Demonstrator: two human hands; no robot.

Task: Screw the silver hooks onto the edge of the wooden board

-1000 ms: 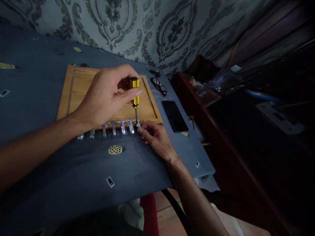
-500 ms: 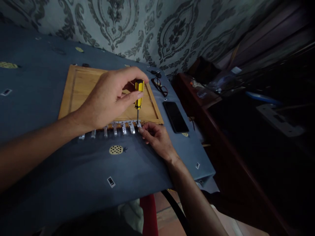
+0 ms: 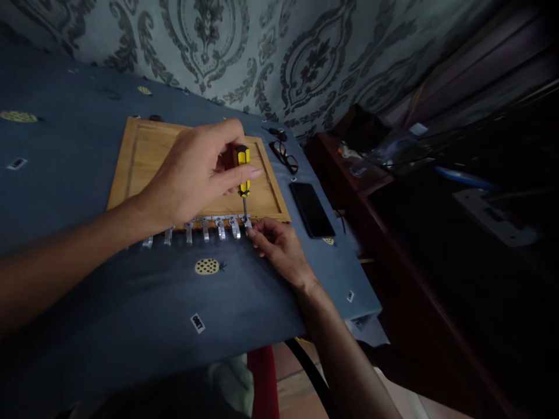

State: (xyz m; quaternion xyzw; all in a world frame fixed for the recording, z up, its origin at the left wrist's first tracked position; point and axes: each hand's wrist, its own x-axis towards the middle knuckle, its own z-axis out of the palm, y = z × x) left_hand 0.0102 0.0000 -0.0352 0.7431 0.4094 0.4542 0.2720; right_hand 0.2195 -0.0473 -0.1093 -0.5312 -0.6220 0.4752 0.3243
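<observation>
My left hand is closed around a yellow-and-black screwdriver, thumb lying across its handle. The screwdriver stands nearly upright, its tip down at the base of the rightmost metal hook. My right hand pinches that hook between thumb and fingers. Several more silver metal hooks line the near edge of a framed wooden board, jutting out over the cloth. My left hand and forearm cover part of the board.
A blue tablecloth with pineapple prints covers the table. Right of the board lie a black phone, glasses and keys. Further right stands a dark wooden desk with a plastic bottle. A patterned curtain hangs behind.
My left thumb has slid across the screwdriver handle, and the handle has tilted slightly left at the top. The right hand stays at the same hook.
</observation>
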